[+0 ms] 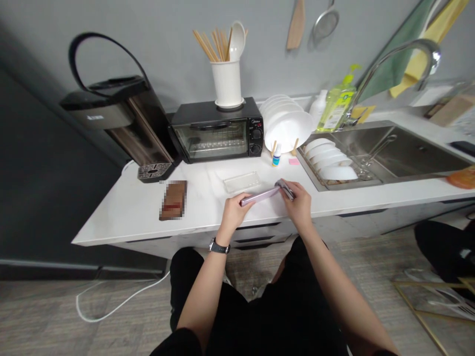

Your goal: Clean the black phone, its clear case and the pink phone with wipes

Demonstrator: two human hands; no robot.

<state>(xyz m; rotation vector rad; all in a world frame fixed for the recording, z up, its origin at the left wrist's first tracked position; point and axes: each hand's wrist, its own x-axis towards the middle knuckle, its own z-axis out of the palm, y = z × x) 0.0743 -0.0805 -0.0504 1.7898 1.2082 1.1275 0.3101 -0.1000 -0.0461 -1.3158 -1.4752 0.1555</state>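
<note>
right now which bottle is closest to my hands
The small bottle with the blue label, standing on the counter just beyond your right hand; the green pump bottle and the white bottle stand farther back, beside the sink.

A small toaster oven (211, 138) sits on the white marble counter (122, 222), topped by a white utensil holder (227, 84) of chopsticks, with a black water dispenser (118, 111) to its left. To its right, white bowls (287, 126) lean upright beside a small spray bottle (276, 155) and a pink sticky note (294, 161). A steel sink (401, 148) holds a rack of white plates (326, 160), below a curved faucet (393, 64) and green dish soap (337, 104).
</note>
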